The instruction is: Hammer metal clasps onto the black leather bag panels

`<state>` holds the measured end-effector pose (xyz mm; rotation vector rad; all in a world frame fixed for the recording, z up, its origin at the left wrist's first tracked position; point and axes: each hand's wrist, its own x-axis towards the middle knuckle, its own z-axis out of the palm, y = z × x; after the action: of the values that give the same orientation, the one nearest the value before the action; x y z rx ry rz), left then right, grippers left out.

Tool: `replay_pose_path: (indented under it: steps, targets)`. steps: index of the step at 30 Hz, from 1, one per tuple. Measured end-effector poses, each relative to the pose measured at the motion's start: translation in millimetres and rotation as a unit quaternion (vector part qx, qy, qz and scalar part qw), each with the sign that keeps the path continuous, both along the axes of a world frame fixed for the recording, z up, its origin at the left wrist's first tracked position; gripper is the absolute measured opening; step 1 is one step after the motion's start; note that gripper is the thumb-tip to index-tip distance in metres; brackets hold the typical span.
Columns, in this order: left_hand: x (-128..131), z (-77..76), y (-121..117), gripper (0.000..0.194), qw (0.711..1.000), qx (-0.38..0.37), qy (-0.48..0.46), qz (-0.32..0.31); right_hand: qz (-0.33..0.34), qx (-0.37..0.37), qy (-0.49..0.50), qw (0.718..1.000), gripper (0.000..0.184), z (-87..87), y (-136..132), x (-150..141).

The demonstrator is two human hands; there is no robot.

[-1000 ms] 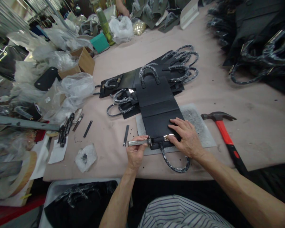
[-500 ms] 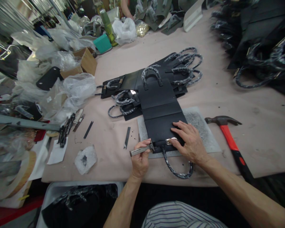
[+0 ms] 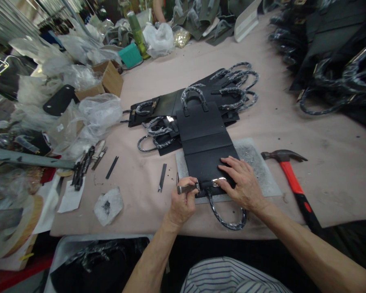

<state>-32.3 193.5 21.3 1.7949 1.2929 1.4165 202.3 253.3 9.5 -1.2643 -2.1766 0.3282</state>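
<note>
A flat black bag panel [image 3: 205, 138] lies on a grey metal plate [image 3: 256, 162] before me, its wrapped handle [image 3: 225, 215] looping toward the table edge. My left hand [image 3: 183, 203] is closed on a short metal punch tool [image 3: 187, 188], whose tip meets the left handle fitting. My right hand [image 3: 242, 183] lies flat with fingers spread on the panel's near end, fingertips by a shiny metal fitting [image 3: 218, 181].
A red-handled hammer [image 3: 293, 179] lies right of the plate. More black panels with handles [image 3: 228, 81] are stacked behind. Small metal tools [image 3: 162, 177] and plastic bags [image 3: 97, 112] lie at left. Black bags [image 3: 338, 61] pile at the far right. A grey bin [image 3: 97, 260] sits below the table edge.
My left hand has turned the punch tool more upright at the handle fitting. My right hand stays on the panel. The view has shifted slightly.
</note>
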Motion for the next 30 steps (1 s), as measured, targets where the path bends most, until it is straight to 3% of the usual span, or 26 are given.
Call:
replay_pose_path:
  steps: [4,12,17,22,25,30]
  targets:
    - [1,-1.0,-2,0.015,1.000,0.006,0.007,-0.005,-0.001,0.002,-0.003,1.000,0.034,1.2,0,-1]
    - [8,-13.5,-16,0.016,0.997,0.043,-0.021,0.055,-0.001,0.002,-0.007,1.000,0.036,-3.3,-2,2]
    - [10,-17.3,-20,0.015,0.996,0.067,-0.013,0.060,0.019,0.011,-0.062,0.998,0.029,20.6,6,-8]
    - [16,-28.3,-30,0.018,0.991,0.105,0.005,0.083,0.086,-0.050,-0.165,0.981,0.025,49.4,32,-44]
    - [19,-32.4,-35,0.019,0.990,0.107,0.006,0.097,0.128,-0.097,-0.208,0.965,0.023,51.8,44,-59]
    - [21,-34.6,-37,0.021,0.989,0.107,-0.002,0.104,0.130,-0.134,-0.215,0.958,0.023,52.1,50,-62]
